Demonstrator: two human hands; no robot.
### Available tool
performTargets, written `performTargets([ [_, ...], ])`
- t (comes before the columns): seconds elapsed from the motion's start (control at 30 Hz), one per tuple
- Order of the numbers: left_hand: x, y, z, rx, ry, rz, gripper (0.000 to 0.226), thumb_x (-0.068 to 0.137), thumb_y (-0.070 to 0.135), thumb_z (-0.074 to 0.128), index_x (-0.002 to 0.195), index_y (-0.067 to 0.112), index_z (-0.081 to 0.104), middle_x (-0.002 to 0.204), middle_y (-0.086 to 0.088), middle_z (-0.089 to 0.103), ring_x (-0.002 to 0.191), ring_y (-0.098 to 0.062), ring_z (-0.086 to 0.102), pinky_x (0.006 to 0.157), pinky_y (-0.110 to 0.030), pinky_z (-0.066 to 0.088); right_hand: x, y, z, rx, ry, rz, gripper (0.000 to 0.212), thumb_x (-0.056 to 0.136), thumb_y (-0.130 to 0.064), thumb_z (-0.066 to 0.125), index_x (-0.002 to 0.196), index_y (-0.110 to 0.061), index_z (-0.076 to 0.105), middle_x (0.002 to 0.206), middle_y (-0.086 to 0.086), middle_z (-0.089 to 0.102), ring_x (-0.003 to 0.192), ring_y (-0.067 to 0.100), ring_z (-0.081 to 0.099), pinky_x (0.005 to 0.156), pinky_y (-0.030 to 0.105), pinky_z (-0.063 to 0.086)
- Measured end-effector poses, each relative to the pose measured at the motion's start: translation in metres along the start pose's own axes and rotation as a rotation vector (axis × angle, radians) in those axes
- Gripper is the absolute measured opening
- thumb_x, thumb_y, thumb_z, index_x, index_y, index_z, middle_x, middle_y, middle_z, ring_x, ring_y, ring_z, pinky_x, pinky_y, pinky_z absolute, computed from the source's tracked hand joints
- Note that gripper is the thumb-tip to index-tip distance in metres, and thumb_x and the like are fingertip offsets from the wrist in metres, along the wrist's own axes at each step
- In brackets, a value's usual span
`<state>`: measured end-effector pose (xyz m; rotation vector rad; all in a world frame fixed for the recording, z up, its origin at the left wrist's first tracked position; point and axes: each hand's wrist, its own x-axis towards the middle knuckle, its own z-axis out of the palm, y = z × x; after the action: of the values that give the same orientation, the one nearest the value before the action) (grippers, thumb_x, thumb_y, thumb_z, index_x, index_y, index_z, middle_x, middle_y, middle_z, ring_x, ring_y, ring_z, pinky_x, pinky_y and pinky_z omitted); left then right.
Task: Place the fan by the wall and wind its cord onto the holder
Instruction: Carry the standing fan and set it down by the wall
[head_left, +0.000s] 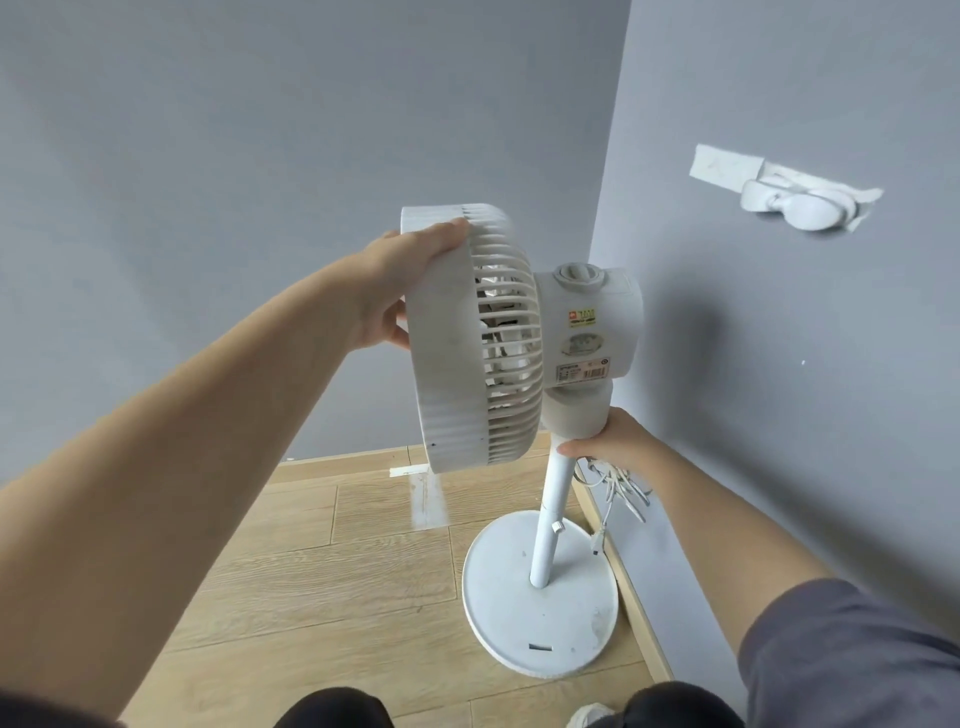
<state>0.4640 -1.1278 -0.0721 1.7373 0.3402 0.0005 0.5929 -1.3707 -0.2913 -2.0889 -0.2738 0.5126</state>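
Grey corner (618, 156): left hand (395, 291) grips fan guard (457, 364), right hand (608, 439) grips pole (550, 509); stickers (582, 343) unreadable.

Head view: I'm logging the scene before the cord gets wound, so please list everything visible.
fan: one, white, in the corner beside the right wall, pole tilted
cord: one, white, bundled, hanging by the pole under the right hand
holder: one, white, taped to the right wall
tape: two strips, white, on the floor left of the fan's base
floor: one, light wood
walls: two, grey, meeting behind the fan
shoe: one, white, bottom edge
left hand: one, fingers grip the fan head's rim
right hand: one, grips the pole's top; grey sleeve
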Motion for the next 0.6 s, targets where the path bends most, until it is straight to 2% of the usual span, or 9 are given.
performTargets([
  [0.1,-0.008,0.003,0.005,0.020,0.004,0.007,0.071,0.066,0.060,0.059,0.127,0.023,0.053,0.116,-0.004,0.070,0.104,-0.028,0.068,0.088,-0.057,0.052,-0.010,-0.005,-0.012,-0.001,-0.058,-0.044,0.057,0.068,-0.007,0.082,0.119,-0.012,0.058,0.104,0.009,0.070,0.088,0.022,0.067,0.082,0.040,0.056],
  [0.2,-0.017,0.004,0.009,0.020,0.030,0.028,0.073,0.066,0.061,0.060,0.129,0.025,0.050,0.114,-0.003,0.070,0.098,-0.027,0.070,0.085,-0.058,0.053,-0.025,-0.016,-0.024,0.007,-0.078,-0.106,0.077,0.067,-0.001,0.083,0.131,-0.017,0.043,0.115,0.012,0.062,0.098,0.024,0.066,0.077,0.034,0.060],
  [0.23,-0.018,0.003,0.009,0.018,0.045,0.035,0.073,0.067,0.061,0.060,0.129,0.025,0.049,0.114,-0.002,0.069,0.097,-0.026,0.070,0.084,-0.058,0.053,-0.030,-0.021,-0.028,0.007,-0.069,-0.122,0.083,0.067,-0.001,0.084,0.133,-0.021,0.038,0.116,0.010,0.060,0.101,0.024,0.065,0.076,0.031,0.059],
  [0.3,-0.022,0.002,0.009,0.022,0.065,0.043,0.070,0.070,0.061,0.060,0.130,0.026,0.047,0.113,-0.002,0.069,0.095,-0.025,0.070,0.084,-0.057,0.054,-0.037,-0.035,-0.035,0.035,-0.036,-0.190,0.094,0.064,-0.009,0.088,0.136,-0.027,0.032,0.123,0.002,0.056,0.109,0.020,0.061,0.085,0.032,0.056],
  [0.37,-0.022,0.004,0.009,0.035,0.059,0.046,0.066,0.074,0.060,0.060,0.129,0.026,0.047,0.114,-0.002,0.068,0.095,-0.025,0.070,0.084,-0.056,0.054,-0.043,-0.052,-0.043,0.074,0.028,-0.249,0.101,0.052,-0.026,0.093,0.137,-0.027,0.037,0.125,-0.007,0.057,0.110,0.014,0.059,0.091,0.032,0.053],
  [0.43,-0.021,0.004,0.009,0.040,0.055,0.047,0.057,0.082,0.057,0.058,0.128,0.027,0.048,0.113,-0.002,0.068,0.092,-0.025,0.069,0.085,-0.053,0.054,-0.044,-0.063,-0.046,0.063,0.059,-0.263,0.084,0.048,-0.033,0.095,0.121,-0.027,0.054,0.111,-0.010,0.068,0.102,0.006,0.065,0.087,0.028,0.055],
  [0.47,-0.021,0.005,0.009,0.037,0.051,0.051,0.053,0.084,0.055,0.057,0.128,0.027,0.048,0.112,-0.001,0.068,0.090,-0.024,0.069,0.085,-0.052,0.055,-0.041,-0.063,-0.048,0.057,0.072,-0.260,0.075,0.047,-0.033,0.096,0.113,-0.027,0.060,0.104,-0.010,0.072,0.098,0.005,0.068,0.087,0.030,0.056],
  [0.53,-0.020,0.004,0.011,0.034,0.042,0.058,0.048,0.086,0.053,0.056,0.126,0.028,0.050,0.107,0.000,0.069,0.087,-0.023,0.068,0.084,-0.050,0.055,-0.027,-0.051,-0.050,0.062,0.128,-0.244,0.085,0.035,-0.045,0.097,0.110,-0.027,0.062,0.104,-0.005,0.074,0.100,0.014,0.069,0.089,0.043,0.056],
  [0.6,-0.020,0.004,0.011,0.046,0.035,0.068,0.047,0.086,0.054,0.057,0.125,0.028,0.051,0.104,0.001,0.069,0.085,-0.022,0.068,0.083,-0.048,0.056,-0.005,-0.030,-0.052,0.046,0.141,-0.251,0.088,0.033,-0.049,0.096,0.112,-0.029,0.061,0.105,-0.006,0.074,0.103,0.018,0.068,0.089,0.048,0.056],
])
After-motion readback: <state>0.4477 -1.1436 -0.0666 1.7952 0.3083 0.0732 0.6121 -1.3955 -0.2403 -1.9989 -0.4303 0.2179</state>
